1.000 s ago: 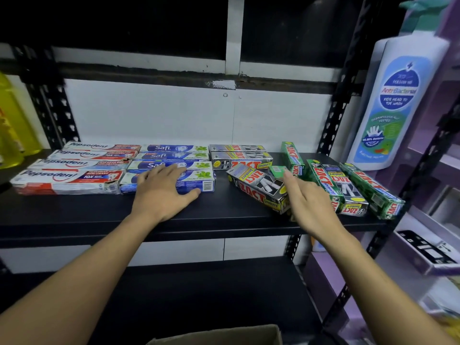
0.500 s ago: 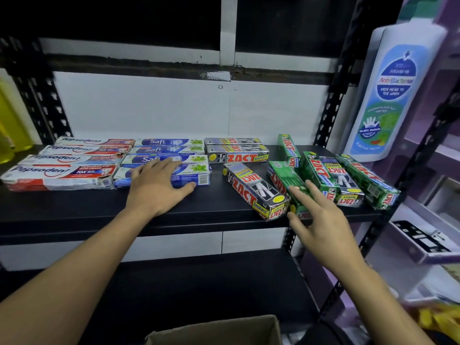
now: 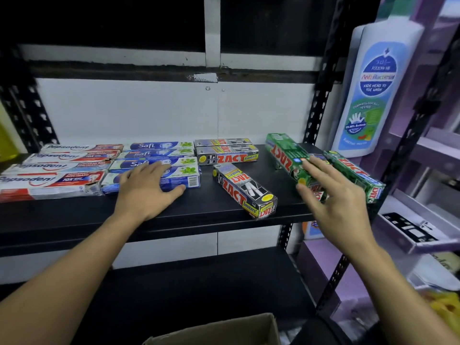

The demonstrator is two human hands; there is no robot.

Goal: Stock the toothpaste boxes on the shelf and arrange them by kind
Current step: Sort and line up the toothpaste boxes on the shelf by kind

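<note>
Toothpaste boxes lie on a black shelf [image 3: 204, 207]. Red-and-white Pepsodent boxes [image 3: 49, 181] fill the left end, blue Safi boxes [image 3: 159, 146] sit beside them, and silver Zact Smokers boxes [image 3: 227, 158] lie behind the middle. One silver Zact box [image 3: 245, 191] rests askew near the front edge. Green Zact boxes [image 3: 286, 155] are jumbled at the right end. My left hand [image 3: 145, 189] rests flat on the front Safi box. My right hand [image 3: 331, 192] hovers with spread fingers over the green boxes, its fingertips at their near ends.
A tall white wash bottle [image 3: 373, 95] stands right of the shelf post. A cardboard box [image 3: 224, 329] sits open below. A lower black shelf [image 3: 199, 290] lies under the working one. Purple shelving [image 3: 423, 220] holds other goods at the right.
My right hand has slid from the askew silver box rightwards to the green boxes, and a green box now lies on top of that pile. The left hand has stayed on the Safi box.
</note>
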